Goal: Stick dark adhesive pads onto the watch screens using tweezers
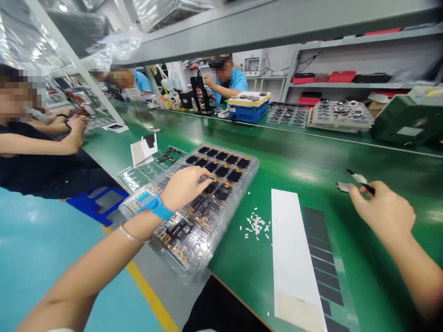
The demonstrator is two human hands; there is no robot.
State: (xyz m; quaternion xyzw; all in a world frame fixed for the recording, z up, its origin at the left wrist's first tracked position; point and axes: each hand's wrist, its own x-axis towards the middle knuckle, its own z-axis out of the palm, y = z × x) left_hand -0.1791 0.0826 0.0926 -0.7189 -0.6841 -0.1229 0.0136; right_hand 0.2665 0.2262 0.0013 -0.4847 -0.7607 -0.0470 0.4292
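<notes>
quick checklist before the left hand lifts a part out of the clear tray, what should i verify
1. Left hand over the clear tray, fingertips on a black part: ok.
2. Part actually pinched: cannot tell, fingers hide it.
3. Right hand holds the black tool: ok.
4. Small flat piece at the right fingertips, gripped or lying loose: cannot tell.
5. White strip lies flat between the hands: ok.
6. White scraps litter the green table beside the tray: not ok.

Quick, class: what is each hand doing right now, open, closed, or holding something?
Left hand: fingers curled down into the clear tray, touching a small black part.
Right hand: closed on black tweezers.
</notes>
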